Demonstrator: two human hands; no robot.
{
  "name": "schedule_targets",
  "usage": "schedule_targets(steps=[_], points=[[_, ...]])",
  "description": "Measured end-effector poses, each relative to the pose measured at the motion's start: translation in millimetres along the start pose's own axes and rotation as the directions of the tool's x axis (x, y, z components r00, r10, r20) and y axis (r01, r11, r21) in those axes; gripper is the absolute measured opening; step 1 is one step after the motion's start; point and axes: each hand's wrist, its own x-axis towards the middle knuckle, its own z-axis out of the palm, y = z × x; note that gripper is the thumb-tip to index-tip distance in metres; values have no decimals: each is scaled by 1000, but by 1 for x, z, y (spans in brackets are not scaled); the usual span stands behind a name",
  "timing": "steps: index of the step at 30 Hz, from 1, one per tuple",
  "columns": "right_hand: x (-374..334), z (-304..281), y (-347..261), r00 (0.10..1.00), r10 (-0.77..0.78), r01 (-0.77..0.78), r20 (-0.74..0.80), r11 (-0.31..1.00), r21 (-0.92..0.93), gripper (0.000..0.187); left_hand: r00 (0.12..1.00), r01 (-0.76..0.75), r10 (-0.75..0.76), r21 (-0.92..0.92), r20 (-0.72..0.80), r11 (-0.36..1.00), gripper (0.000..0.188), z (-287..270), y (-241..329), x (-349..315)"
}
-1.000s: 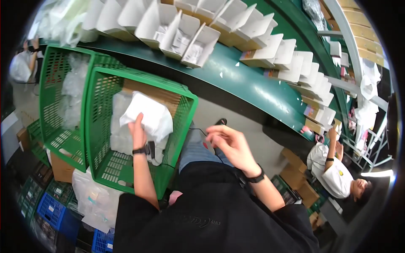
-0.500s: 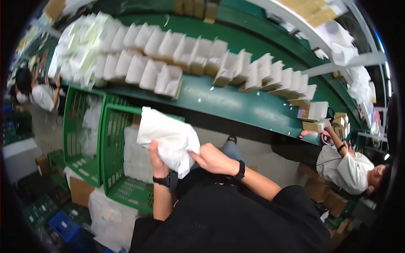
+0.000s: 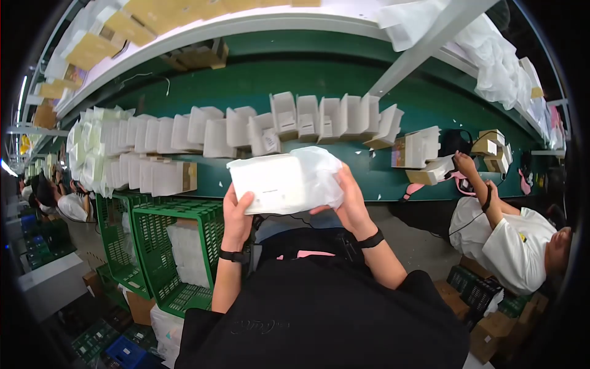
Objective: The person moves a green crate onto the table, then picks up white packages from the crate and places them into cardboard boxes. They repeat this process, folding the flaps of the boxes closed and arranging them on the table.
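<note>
- Step in hand, it seems: a two-handed hold on the white wrapped package [image 3: 270, 183], right up at the near edge of the green bench [image 3: 375, 175]!
- The left hand [image 3: 236, 212] grips its left end, thumb over the face; the right hand [image 3: 353, 203] clasps the crumpled plastic end.
- The next move probably calls for steady support from both.
- Half a second earlier it overlaps the crate's [image 3: 178, 210] right side; now it's clear, longways between the hands.
</note>
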Motion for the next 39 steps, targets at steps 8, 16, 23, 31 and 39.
schedule_targets(steps=[8,16,23,31,39], points=[[68,-68,-57,965,-234,261,118,833,-487,47,990,136,-130,-113,57,984,63,121,-16,34],[63,-59,-63,978,-154,137,140,983,121,54,925,377,-341,-305,166,874,65,150,-26,66],[70,-39,-50,977,-190,203,92,966,-162,112,803,590,-548,-186,234,786,66,174,-30,83],[80,-72,-84,984,-90,109,151,986,-124,106,848,-334,-89,657,522,676,65,188,-29,136],[85,-95,-127,973,-232,230,-19,971,-60,96,822,-57,-314,617,475,785,67,236,9,160]])
